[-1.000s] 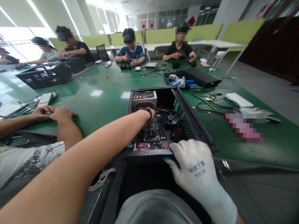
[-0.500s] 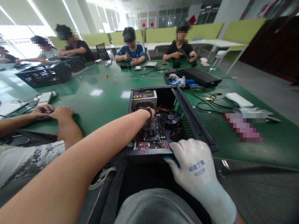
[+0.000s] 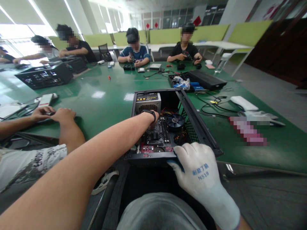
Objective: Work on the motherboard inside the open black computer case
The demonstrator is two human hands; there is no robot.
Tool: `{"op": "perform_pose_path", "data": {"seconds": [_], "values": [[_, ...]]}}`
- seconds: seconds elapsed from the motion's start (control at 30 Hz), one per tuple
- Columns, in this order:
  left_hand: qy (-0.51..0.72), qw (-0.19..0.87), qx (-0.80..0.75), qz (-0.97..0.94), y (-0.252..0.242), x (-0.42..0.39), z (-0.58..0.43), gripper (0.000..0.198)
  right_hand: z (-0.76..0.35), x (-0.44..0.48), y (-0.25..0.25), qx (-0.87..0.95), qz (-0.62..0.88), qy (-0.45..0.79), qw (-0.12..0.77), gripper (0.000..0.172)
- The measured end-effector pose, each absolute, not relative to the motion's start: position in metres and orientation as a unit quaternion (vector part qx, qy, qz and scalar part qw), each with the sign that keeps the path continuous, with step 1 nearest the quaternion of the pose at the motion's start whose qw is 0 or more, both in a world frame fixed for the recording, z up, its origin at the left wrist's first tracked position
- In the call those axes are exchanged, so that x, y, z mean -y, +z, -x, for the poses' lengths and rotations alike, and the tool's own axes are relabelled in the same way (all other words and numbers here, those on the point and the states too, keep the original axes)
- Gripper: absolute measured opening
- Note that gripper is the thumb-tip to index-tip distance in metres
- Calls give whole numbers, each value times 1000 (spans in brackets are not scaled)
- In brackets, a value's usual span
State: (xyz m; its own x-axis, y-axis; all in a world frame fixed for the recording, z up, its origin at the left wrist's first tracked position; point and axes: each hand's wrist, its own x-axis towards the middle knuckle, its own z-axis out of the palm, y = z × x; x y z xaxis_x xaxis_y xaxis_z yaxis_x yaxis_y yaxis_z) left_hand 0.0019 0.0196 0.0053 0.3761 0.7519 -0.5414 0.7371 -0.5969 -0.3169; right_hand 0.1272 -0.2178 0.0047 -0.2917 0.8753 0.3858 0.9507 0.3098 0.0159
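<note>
An open black computer case [image 3: 201,134] lies on the green table [image 3: 107,102] in front of me. Inside it are a grey power supply [image 3: 148,102], a black round fan [image 3: 175,121] and a motherboard [image 3: 155,138]. My bare left arm reaches across into the case. My left hand [image 3: 154,118], with a black band on the wrist, dips down beside the power supply, its fingers hidden behind the wrist. My right hand [image 3: 198,166], in a white glove, grips the case's near edge.
A neighbour's bare hands [image 3: 59,115] rest on the table at the left. Behind them sits another black case [image 3: 44,76]. To the right lie loose cables [image 3: 216,105], white gloves [image 3: 261,114] and a black panel [image 3: 207,80]. Several people work at the far side.
</note>
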Motion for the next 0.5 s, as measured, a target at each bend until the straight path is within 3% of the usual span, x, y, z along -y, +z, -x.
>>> {"op": "perform_pose_path", "data": {"seconds": [0.5], "values": [[324,-8,452,831,14,-13,-2,59,-128,218,6,795,575,-113,155,21]]}}
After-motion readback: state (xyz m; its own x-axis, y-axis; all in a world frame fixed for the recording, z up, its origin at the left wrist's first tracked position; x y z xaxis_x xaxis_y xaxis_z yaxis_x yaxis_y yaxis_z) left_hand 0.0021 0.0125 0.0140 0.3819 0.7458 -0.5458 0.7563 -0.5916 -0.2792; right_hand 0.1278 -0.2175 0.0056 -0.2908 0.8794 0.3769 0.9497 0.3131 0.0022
